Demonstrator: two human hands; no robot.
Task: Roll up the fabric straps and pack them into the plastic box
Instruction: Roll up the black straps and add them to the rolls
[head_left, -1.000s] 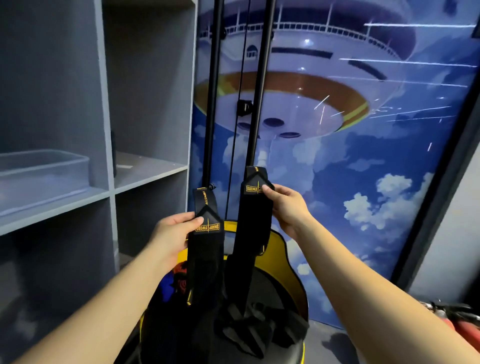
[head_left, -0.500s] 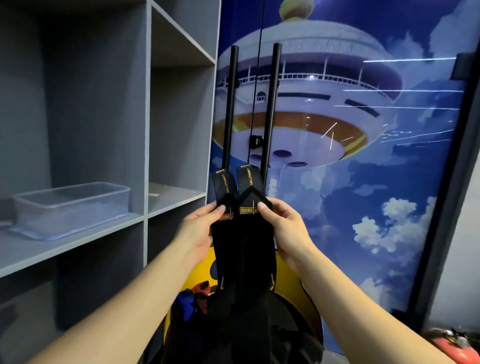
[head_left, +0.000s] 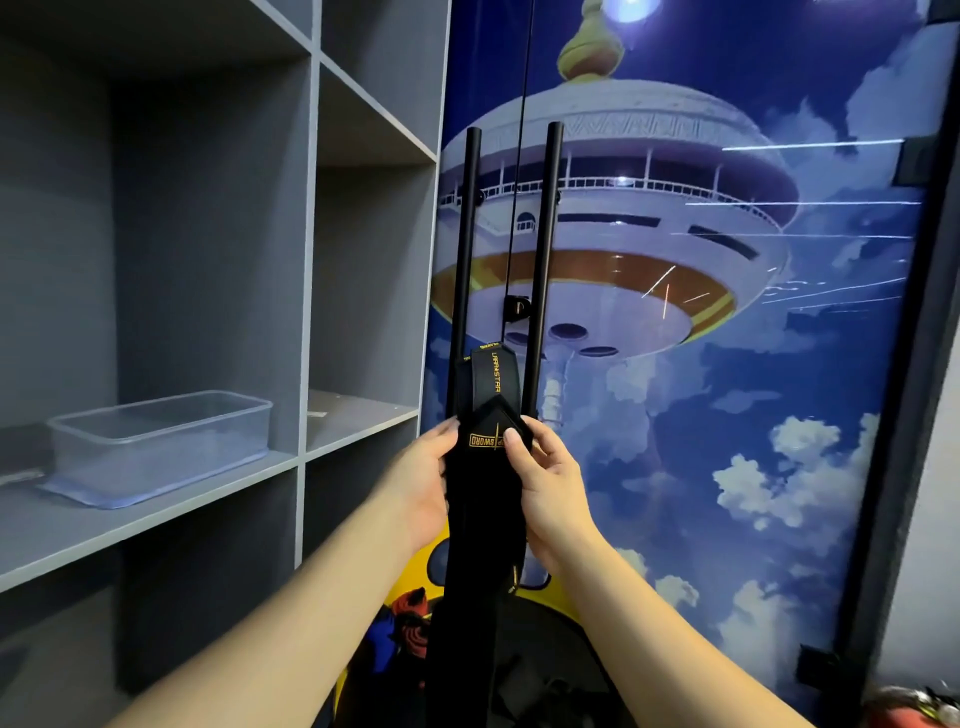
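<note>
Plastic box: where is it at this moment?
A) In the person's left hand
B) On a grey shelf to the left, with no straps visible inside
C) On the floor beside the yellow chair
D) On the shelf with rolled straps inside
B: the clear plastic box sits on the grey shelf with nothing visible inside, while the left hand and right hand hold the black fabric straps in front of the poster.

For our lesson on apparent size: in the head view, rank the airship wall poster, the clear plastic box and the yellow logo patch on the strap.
1. airship wall poster
2. clear plastic box
3. yellow logo patch, though nearest the camera
</note>
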